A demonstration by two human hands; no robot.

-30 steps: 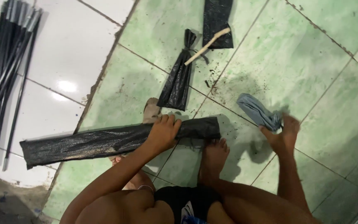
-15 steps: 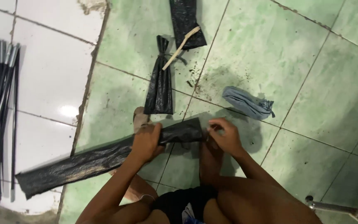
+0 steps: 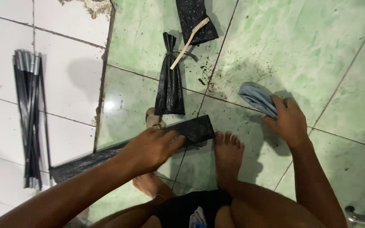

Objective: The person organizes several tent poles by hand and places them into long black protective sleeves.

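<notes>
So the long black plastic roll point(image 3: 119, 154) on the floor is pinned flat under the left hand point(image 3: 151, 147), fingers spread; best kept pressed evenly. The blue-grey cloth point(image 3: 256, 98) is gripped by the right hand point(image 3: 289, 120), which was at the roll's end half a second ago.

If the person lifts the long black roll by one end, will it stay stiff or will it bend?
The long black roll looks like thin, crinkled plastic sheet, so it would probably sag. It lies flattened under the left hand, suggesting it is light and unlikely to roll.
</notes>
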